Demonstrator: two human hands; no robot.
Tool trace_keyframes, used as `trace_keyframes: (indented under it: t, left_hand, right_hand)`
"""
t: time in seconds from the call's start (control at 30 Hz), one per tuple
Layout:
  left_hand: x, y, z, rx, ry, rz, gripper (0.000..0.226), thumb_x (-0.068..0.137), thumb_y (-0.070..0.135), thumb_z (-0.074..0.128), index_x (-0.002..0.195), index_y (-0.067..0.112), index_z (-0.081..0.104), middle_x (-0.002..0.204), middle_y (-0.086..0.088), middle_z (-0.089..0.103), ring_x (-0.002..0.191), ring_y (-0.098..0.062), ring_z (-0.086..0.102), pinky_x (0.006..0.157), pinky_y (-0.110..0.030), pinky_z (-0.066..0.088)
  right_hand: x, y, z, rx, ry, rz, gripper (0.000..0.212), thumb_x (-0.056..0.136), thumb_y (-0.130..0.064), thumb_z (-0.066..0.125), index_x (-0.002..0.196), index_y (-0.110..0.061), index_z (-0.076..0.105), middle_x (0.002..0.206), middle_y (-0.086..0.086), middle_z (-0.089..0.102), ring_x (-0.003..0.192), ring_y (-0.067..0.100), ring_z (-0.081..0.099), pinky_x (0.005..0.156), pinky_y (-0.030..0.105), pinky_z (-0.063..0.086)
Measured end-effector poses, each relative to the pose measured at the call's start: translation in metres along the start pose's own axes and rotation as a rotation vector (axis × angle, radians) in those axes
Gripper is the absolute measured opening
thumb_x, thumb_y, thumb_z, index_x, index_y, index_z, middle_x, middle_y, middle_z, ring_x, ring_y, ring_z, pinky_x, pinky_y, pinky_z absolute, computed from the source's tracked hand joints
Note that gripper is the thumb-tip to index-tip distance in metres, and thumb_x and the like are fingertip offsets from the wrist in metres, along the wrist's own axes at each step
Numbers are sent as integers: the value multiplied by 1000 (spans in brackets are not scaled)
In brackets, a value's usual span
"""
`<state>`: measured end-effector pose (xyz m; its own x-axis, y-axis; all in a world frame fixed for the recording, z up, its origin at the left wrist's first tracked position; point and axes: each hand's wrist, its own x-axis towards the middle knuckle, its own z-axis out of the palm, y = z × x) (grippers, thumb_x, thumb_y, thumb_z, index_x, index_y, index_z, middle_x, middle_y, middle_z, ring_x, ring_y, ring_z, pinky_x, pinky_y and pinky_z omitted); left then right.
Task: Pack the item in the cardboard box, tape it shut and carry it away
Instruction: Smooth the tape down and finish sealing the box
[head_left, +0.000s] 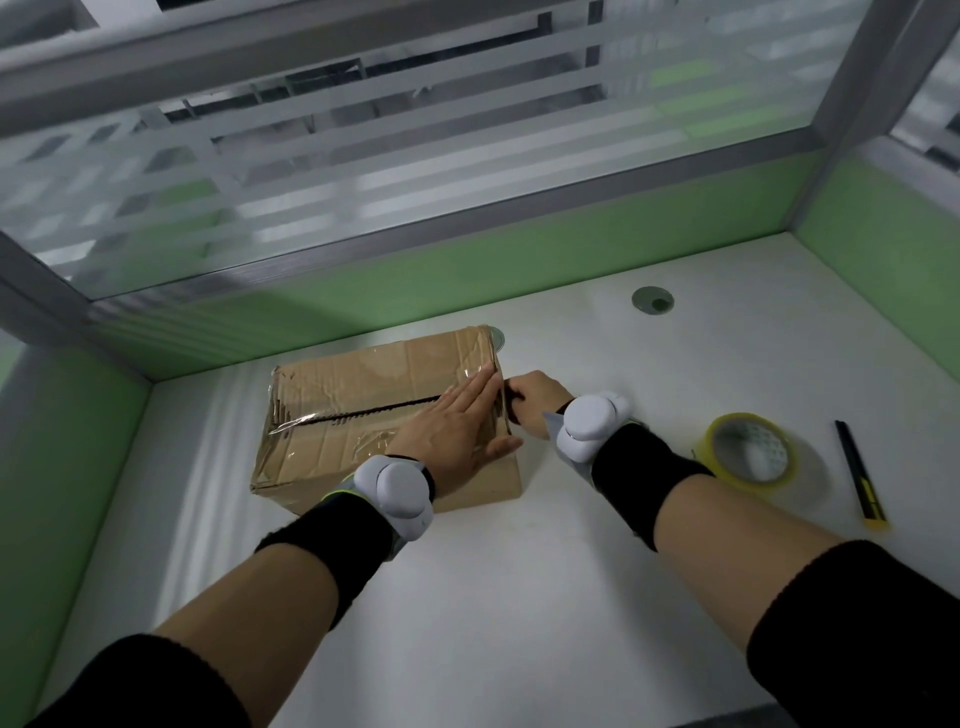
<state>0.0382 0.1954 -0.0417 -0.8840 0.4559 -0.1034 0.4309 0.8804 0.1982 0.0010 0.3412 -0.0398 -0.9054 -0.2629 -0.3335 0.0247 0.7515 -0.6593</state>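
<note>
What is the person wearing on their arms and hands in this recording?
No gloves: the left hand and right hand are bare. The left wrist device and right wrist device are white and rounded. Each sits above a wide black wristband. The left one shows grey and yellow-green trim. Black sleeves cover the arms nearer the camera.

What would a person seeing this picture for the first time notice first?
The brown cardboard box on the white desk, with the left hand flat on its top and the right hand curled at its right end. A yellow tape roll lies further right.
</note>
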Motion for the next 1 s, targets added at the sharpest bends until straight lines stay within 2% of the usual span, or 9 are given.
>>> trace_keyframes:
  t: [0.07,0.2,0.33,0.4,0.47,0.57,0.67,0.8,1.0]
  left_hand:
    - [0,1,-1,1,-4,3,80,87,63,27,147,20,-4,157,4,-8,144,-9,-2,110,-20,-5]
    - [0,1,-2,5,2,2,79,88,62,27,147,20,-5,157,5,-9,144,-9,-3,110,-19,-5]
    - [1,4,-4,-9,-16,-12,79,88,62,28,147,20,-5,157,5,-9,145,-9,-2,109,-19,-5]
    - [-2,1,-6,-21,31,-12,80,88,62,29,147,20,-4,157,5,-8,145,-9,-1,111,-20,-4]
    - [0,2,-7,-11,10,-7,81,88,63,29,147,19,-5,157,5,-9,145,-9,-2,115,-24,-3]
    - [-4,2,-1,-4,2,-35,85,86,65,28,147,17,-6,157,4,-9,145,-10,-2,115,-25,-5]
    - [-13,-7,-2,23,36,-82,88,85,68,28,147,15,-6,158,1,-9,145,-11,-4,114,-24,-7]
    - [-16,-10,-4,24,17,-101,90,85,68,30,147,15,-7,158,0,-10,145,-11,-5,116,-25,-4]
    - [-15,-10,-3,11,11,-106,89,85,67,31,147,14,-5,158,-1,-7,146,-12,-4,119,-26,-1]
  right_hand:
    - [-4,1,0,-24,-52,11,30,90,0,39,105,1,65,115,24,64,84,23,48,73,25,34]
    - [-13,3,-3,-50,-93,19,31,90,1,39,98,-4,68,115,25,64,84,24,49,73,25,35]
    - [-18,-2,-14,-45,8,6,26,90,-4,42,75,-3,63,97,26,64,82,28,54,71,27,38]
    - [-21,-11,-22,-59,95,-11,22,91,-6,43,85,2,62,97,22,65,87,32,56,75,31,43]
    - [-21,-14,-29,-70,166,-45,20,92,-7,44,97,7,57,110,21,66,97,34,57,83,30,46]
    - [-26,-19,-31,-114,197,-70,31,95,-10,46,121,-8,63,128,15,62,121,32,54,102,36,42]
    - [-28,-29,-31,-221,159,-107,34,96,-12,44,124,-17,61,130,14,60,122,32,52,102,37,41]
    - [-27,-41,-28,-378,68,-102,36,97,-12,39,129,-14,56,131,20,56,121,37,51,101,41,40]
    - [-22,-48,-21,-557,-67,-68,39,98,-20,30,133,-13,46,137,14,52,122,34,51,104,39,41]
